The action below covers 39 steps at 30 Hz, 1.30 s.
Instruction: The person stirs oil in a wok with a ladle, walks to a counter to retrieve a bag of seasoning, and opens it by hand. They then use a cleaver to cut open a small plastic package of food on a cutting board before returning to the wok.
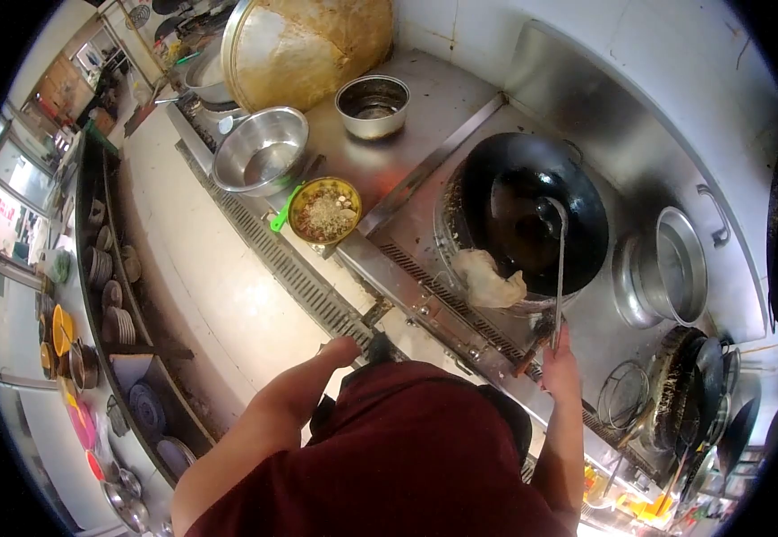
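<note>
One right hand [561, 364] has its grip closed round the handle of one ladle [561, 277], whose head is inside one black wok [536, 201] on the bench [442, 85]. One pale cloth [489, 279] lies at the wok's near rim. Left of it are one steel basin [262, 152], one pot [373, 107] and one bowl of chopped food [324, 211]. The one left hand [341, 352] is beside the body, its grip too unclear to tell.

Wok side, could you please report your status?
Right hand gripping ladle, ladle's head inside wok. Left hand near the body, hold unclear. Pale cloth at wok's near rim.
</note>
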Each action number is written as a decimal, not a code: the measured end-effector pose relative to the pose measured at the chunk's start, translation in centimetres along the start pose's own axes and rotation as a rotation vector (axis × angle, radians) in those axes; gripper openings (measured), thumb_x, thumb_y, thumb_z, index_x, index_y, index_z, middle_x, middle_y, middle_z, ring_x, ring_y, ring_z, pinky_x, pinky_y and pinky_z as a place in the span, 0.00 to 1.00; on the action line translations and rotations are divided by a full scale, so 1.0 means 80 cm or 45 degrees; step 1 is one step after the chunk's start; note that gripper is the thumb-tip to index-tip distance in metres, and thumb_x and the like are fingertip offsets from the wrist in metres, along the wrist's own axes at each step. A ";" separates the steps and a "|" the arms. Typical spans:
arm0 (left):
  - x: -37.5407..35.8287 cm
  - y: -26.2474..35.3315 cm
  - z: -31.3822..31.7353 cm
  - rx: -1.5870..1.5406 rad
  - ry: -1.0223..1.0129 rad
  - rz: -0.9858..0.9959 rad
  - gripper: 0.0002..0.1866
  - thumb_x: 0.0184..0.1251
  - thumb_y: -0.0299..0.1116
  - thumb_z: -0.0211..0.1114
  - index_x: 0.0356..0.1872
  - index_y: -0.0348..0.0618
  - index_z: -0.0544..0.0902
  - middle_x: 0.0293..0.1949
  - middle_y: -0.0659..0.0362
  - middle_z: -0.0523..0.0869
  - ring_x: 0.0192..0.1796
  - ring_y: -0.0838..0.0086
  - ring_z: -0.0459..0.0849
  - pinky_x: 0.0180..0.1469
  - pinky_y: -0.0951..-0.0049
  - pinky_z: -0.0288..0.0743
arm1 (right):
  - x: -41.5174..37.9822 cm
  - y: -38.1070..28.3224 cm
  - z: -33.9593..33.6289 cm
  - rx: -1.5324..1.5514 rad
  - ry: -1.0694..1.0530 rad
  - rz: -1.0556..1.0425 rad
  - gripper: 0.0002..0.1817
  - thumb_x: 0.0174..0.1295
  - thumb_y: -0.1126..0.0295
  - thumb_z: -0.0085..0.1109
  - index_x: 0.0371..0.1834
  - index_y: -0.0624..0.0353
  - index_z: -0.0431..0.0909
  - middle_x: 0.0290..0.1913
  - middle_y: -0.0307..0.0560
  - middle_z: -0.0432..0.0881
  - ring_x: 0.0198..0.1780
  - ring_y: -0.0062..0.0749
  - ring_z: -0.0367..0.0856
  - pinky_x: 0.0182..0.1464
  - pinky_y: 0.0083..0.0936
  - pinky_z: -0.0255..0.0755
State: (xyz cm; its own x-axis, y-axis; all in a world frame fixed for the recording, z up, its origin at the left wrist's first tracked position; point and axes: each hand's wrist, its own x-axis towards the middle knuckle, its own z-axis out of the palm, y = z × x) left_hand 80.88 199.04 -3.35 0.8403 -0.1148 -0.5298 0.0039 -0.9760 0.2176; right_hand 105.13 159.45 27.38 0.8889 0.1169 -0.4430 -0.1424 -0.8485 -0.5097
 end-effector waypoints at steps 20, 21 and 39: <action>-0.003 -0.004 0.009 -0.042 -0.092 -0.067 0.13 0.65 0.34 0.52 0.39 0.43 0.85 0.44 0.46 0.83 0.49 0.51 0.83 0.50 0.55 0.78 | -0.002 -0.006 -0.005 0.037 -0.062 0.065 0.36 0.65 0.66 0.44 0.75 0.58 0.44 0.28 0.62 0.82 0.19 0.44 0.81 0.27 0.38 0.77; -0.006 -0.001 0.000 -0.072 -0.086 -0.097 0.13 0.64 0.33 0.52 0.39 0.43 0.85 0.44 0.46 0.83 0.49 0.51 0.83 0.50 0.55 0.78 | -0.001 -0.005 -0.004 0.036 -0.057 0.066 0.36 0.65 0.66 0.44 0.75 0.59 0.44 0.28 0.62 0.82 0.19 0.44 0.81 0.27 0.38 0.77; -0.013 0.006 -0.030 -0.352 -0.050 -0.169 0.09 0.63 0.33 0.54 0.34 0.46 0.83 0.38 0.53 0.83 0.46 0.57 0.82 0.48 0.58 0.78 | 0.003 0.005 0.003 0.062 -0.023 -0.017 0.33 0.68 0.66 0.44 0.75 0.56 0.46 0.37 0.61 0.83 0.15 0.39 0.77 0.20 0.34 0.72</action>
State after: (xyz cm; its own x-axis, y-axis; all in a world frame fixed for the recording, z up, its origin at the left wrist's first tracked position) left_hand 81.29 199.11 -0.71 0.8012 -0.0022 -0.5984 0.2640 -0.8962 0.3567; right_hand 105.14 159.30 26.90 0.8827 0.1377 -0.4493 -0.1522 -0.8208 -0.5505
